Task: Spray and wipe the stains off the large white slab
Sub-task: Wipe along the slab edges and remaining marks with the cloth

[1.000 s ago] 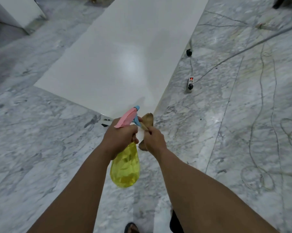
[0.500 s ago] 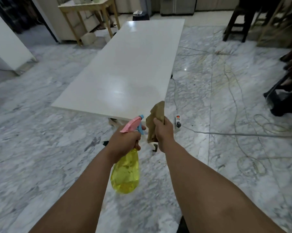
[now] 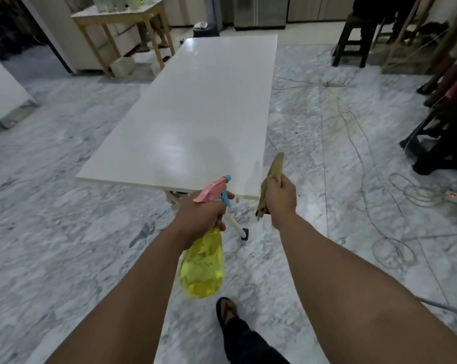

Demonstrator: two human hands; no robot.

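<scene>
Gripping spray bottle (image 3: 201, 266) left hand (image 3: 201, 216); cloth (image 3: 270, 179) right hand (image 3: 279, 197)

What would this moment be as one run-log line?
left hand: grips yellow spray bottle | right hand: grips brown cloth | white slab: ahead, untouched | phase: approach

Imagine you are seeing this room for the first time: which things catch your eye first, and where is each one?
The large white slab stretches away across the middle of the marble floor. In front of its near edge, the left hand grips a yellow spray bottle with a pink top, and the right hand holds a brown cloth. Loose cables trail over the floor to the right.
</scene>
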